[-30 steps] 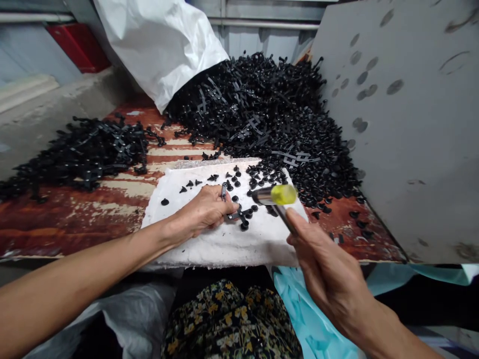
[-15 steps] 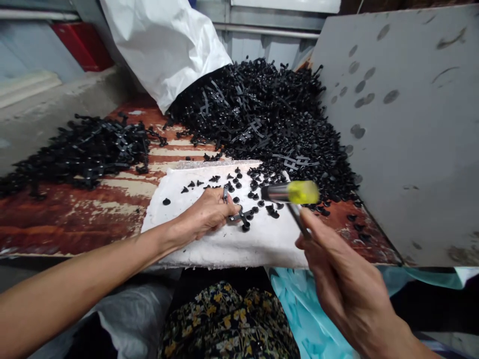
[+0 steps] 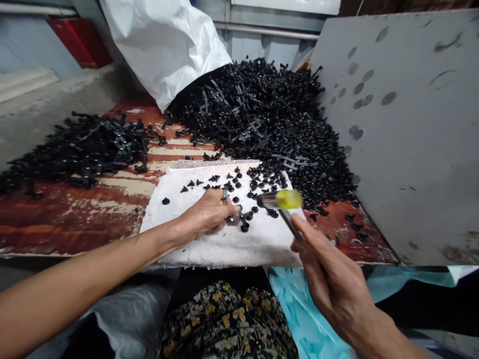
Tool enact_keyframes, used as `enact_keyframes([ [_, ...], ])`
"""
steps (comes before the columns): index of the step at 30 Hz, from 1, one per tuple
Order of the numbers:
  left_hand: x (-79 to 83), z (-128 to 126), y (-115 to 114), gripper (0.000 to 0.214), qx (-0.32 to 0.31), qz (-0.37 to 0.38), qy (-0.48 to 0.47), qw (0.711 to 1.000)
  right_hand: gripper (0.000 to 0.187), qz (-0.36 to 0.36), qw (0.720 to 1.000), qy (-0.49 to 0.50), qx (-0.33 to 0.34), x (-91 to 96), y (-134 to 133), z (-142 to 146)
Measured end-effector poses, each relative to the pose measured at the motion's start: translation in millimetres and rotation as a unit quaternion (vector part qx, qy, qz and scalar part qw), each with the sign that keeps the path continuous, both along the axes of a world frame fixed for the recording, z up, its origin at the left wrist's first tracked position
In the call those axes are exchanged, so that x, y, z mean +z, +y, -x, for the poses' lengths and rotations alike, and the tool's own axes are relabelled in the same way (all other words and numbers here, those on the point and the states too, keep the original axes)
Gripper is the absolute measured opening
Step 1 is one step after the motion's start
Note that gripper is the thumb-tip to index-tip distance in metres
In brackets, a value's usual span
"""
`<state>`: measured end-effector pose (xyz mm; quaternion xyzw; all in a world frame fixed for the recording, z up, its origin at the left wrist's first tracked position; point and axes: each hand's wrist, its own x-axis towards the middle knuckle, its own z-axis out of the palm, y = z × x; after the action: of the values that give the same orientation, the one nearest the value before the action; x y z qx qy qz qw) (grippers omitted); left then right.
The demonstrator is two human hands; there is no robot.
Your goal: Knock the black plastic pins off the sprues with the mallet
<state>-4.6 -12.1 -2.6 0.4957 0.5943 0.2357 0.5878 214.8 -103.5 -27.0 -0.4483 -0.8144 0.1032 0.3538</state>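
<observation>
1. At about ten o'clock from the white pad, a low heap of black plastic runners lies on the worn red bench.
2. A white sack droops at twelve o'clock over the large heap of black parts.
3. The left hand rests palm down on the pad. Its fingertips press a black sprue piece flat near the pad's middle.
4. The sprue piece looks light and stiff, and likely to snap at its thin joints. The flat runner bar seems the best place to hold it, clear of the round caps.
5. Loose black caps dot the pad at one o'clock. They are small and look apt to roll or skitter.
6. A small hammer with a yellow face hangs just above the pad at three o'clock of the sprue piece. It does not touch the piece.
7. The right hand is curled around the hammer's thin handle at five o'clock.
8. A grey board stands at the far right.
9. No brand, label or writing can be read.
</observation>
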Motion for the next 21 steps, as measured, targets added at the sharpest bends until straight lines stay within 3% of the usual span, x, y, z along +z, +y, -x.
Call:
enact_keyframes([
  [6, 17.2, 8.4, 2.1, 0.016, -0.051, -0.046, 0.081, 0.994, 0.052, 0.050, 0.999, 0.008, -0.003, -2.8, 6.7, -2.0],
  [10, 21.9, 22.7, -3.0, 0.013, -0.110, -0.036, 0.024, 0.993, 0.044, 0.082, 0.992, 0.077, -0.060, -6.6, 5.9, 0.9],
  [13, 18.7, 27.8, -9.7, 0.019, -0.148, -0.003, -0.018, 0.989, 0.041, 0.123, 0.985, 0.095, -0.071, -9.8, 4.1, 2.9],
  [17, 9.0, 25.8, -12.0, 0.019, -0.146, -0.031, 0.004, 0.989, 0.041, 0.145, 0.979, 0.113, -0.084, -11.3, 3.9, 2.1],
  [21, 2.6, 24.3, -9.0, 0.025, -0.162, -0.010, -0.011, 0.987, 0.041, 0.152, 0.977, 0.121, -0.086, -12.6, 4.0, 0.9],
])
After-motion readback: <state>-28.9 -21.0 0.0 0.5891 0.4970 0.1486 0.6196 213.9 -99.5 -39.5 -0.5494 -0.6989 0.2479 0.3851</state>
